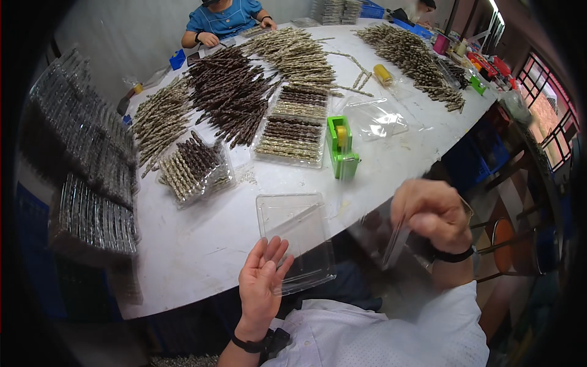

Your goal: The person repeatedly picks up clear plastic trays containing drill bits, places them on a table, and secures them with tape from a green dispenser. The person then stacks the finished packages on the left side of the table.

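Note:
My left hand, its fingers stretched out, is at the left side of a clear plastic tray. That tray lies on the white table and juts over the near edge. I cannot make out whether the fingers touch it. Off the table edge to the right, my right hand is closed on a clear plastic sheet, blurred by motion. Beyond the tray stands a green tape dispenser. Left of it lies a tray filled with dark and cream twisted sticks. Another filled pack sits further left.
Loose dark sticks and cream sticks are heaped across the table. More sticks lie at the far right, near a yellow tape roll. Filled packs are stacked high at left. A co-worker sits opposite.

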`<state>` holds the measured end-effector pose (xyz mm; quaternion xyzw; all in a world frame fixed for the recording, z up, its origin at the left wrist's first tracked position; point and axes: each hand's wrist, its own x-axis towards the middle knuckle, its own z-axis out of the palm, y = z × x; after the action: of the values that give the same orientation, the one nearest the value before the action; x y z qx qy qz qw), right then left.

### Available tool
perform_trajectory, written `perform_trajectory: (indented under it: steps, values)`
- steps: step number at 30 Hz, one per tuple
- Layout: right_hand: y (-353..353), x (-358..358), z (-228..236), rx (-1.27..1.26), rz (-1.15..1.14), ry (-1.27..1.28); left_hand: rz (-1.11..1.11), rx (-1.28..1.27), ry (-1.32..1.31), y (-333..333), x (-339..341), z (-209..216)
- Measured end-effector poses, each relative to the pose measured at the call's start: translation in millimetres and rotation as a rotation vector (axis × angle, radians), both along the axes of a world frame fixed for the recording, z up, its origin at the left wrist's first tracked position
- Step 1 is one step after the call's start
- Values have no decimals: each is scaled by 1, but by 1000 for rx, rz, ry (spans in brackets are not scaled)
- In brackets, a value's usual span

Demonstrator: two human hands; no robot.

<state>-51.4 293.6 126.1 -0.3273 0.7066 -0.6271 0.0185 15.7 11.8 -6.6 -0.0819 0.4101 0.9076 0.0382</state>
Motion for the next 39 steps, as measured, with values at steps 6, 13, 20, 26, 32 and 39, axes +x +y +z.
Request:
perform_trajectory:
  steps: [6,13,20,26,32,39]
  values:
    - [35,-58,12,870,-496,652,12,-24,-13,-3,2,0]
    - [103,-169,-55,1280,-659,832,10,-13,-1,-6,3,0]
    - [107,-208,-91,1445,-759,864,25,-18,-6,-8,5,1]
    - [107,-231,-112,1533,-741,838,38,-20,-3,-9,6,0]
    - [102,-248,-122,1488,-762,804,43,-30,-3,-8,7,2]
    - [86,-228,-112,981,-901,746,6,-32,7,-5,7,2]
